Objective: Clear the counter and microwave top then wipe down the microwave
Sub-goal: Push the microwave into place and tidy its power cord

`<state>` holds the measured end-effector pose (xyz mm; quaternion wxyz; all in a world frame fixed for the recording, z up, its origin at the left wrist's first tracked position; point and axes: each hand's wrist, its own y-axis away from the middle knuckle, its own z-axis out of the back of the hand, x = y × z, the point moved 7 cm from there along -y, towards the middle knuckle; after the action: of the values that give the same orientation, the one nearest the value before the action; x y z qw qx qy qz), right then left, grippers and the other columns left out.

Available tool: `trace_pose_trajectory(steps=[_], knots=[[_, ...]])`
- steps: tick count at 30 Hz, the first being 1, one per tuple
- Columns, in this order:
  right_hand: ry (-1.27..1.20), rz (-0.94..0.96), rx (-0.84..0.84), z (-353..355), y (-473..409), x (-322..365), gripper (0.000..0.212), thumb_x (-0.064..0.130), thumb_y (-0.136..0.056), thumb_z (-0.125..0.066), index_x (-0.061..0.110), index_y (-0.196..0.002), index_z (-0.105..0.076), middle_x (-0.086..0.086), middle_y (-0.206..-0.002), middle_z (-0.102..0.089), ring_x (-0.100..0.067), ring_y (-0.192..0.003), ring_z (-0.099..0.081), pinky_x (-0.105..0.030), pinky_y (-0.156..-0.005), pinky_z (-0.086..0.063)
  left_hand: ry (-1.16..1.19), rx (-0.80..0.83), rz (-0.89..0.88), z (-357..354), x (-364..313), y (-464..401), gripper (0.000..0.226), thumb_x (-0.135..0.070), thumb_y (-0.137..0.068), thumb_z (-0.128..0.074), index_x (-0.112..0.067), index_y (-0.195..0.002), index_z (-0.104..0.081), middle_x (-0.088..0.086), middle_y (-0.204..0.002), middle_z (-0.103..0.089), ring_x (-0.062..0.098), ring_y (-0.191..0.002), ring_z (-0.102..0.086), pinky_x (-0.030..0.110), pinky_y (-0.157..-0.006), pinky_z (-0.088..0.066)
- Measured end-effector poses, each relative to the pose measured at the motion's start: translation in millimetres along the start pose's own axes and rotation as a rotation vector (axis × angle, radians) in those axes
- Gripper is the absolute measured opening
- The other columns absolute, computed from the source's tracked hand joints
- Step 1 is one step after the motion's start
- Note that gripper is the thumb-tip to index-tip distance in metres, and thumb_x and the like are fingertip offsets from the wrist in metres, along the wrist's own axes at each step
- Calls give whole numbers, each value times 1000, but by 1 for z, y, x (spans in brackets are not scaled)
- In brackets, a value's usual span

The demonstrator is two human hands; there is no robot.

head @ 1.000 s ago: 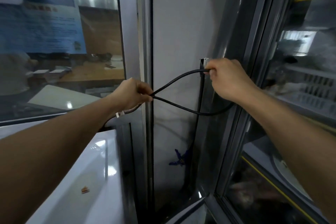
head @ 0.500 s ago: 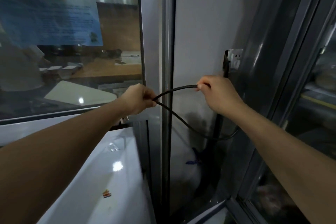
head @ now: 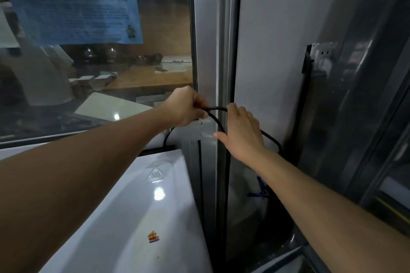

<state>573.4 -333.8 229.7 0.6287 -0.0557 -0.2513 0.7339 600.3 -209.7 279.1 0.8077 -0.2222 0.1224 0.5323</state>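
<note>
One black cord [head: 216,118], looped above the microwave [head: 142,206] top's back right corner. Left hand [head: 185,107] pinching it; right hand [head: 240,132] laid against it, fingers straight. One socket [head: 322,57] on wall.

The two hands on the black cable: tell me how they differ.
The left hand is curled tight, gripping the black cable in a fist; the right hand has straighter fingers laid over it. The left hand is in front of the window frame, the right hand in front of the grey wall panel. Both touch the same cable loop.
</note>
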Motion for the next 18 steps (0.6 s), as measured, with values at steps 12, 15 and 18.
trace_pose_trajectory(steps=[12, 15, 18], knots=[[20, -33, 49, -14, -17, 5, 40, 38, -98, -43, 3, -115, -54, -12, -126, -38, -25, -92, -52, -32, -68, -40, -51, 27, -28, -7, 0, -4, 13, -16, -87, -65, -15, -99, -71, -4, -88, -64, 4, -74, -56, 10, -61, -39], [-54, 51, 34, -16, -16, 8, 26, 24, -101, -37, 6, -112, -52, -11, -110, -47, -23, -81, -52, -33, -65, -39, -55, 14, -50, -8, -1, -2, 13, -16, -87, -65, -16, -98, -71, -3, -89, -64, 4, -74, -55, 9, -60, -38], [-122, 49, 59, -22, -19, 0, 18, 17, -100, -39, 7, -102, -53, -9, -99, -50, -23, -82, -52, -32, -66, -37, -40, -31, -57, 0, 5, 5, 14, -10, -86, -65, -15, -99, -63, -2, -91, -60, 7, -79, -56, 13, -64, -43]])
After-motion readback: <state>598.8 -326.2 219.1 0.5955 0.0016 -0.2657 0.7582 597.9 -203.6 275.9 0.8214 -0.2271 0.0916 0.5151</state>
